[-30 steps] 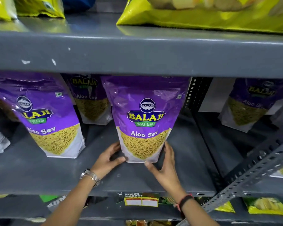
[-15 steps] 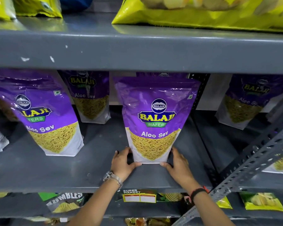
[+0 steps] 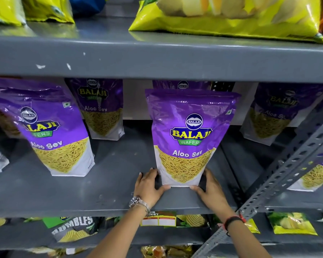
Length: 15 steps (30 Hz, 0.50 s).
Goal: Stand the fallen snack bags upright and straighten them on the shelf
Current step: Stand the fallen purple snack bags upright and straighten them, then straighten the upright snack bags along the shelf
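Note:
A purple Aloo Sev bag stands upright near the front of the grey middle shelf. My left hand grips its lower left corner and my right hand grips its lower right corner. Another purple bag stands to the left, leaning slightly. A third bag stands further back, and the top of one more peeks out behind the held bag.
Yellow chip bags lie on the shelf above. A slotted grey metal brace runs diagonally at right, with more purple bags behind it. The lower shelf holds green and yellow snack bags.
The held bag has shifted to the right along the shelf with both hands at its base, revealing another bag behind it. The view has also moved closer.

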Each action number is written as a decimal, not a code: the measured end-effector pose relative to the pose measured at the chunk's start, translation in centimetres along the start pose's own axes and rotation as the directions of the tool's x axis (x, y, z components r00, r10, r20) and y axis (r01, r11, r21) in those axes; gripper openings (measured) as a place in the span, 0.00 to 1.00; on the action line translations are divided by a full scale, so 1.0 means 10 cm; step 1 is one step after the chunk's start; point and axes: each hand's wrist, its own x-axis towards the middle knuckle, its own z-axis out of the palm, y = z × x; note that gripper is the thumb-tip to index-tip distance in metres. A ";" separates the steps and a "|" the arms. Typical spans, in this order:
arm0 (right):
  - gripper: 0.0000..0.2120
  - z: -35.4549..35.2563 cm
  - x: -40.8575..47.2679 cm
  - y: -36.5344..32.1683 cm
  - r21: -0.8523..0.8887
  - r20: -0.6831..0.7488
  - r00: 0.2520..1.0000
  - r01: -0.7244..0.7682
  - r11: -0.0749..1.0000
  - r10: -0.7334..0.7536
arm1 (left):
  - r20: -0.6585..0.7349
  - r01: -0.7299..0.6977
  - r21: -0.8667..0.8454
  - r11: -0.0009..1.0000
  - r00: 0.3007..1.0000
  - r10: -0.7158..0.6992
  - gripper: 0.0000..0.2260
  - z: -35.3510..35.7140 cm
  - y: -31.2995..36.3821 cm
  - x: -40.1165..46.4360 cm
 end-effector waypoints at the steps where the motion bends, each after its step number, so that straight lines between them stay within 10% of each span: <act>1: 0.31 0.00 0.00 0.00 0.002 -0.003 1.000 0.001 1.000 -0.001 | 0.008 0.003 -0.001 1.000 1.000 -0.003 0.29 0.00 0.00 0.01; 8: 0.32 0.00 -0.03 -0.02 0.052 -0.007 1.000 -0.013 0.999 0.013 | 0.032 0.001 -0.022 1.000 0.999 0.000 0.30 -0.03 0.02 -0.01; 11: 0.30 0.05 -0.23 -0.11 0.146 -0.235 0.972 0.024 0.989 0.012 | 0.022 -0.011 -0.181 0.983 1.000 0.015 0.35 -0.10 -0.01 -0.10; 15: 0.16 0.32 -0.61 -0.47 0.091 -0.365 0.912 0.234 0.968 -0.186 | -0.265 -0.073 -0.302 0.950 0.964 -0.010 0.30 -0.44 -0.21 -0.28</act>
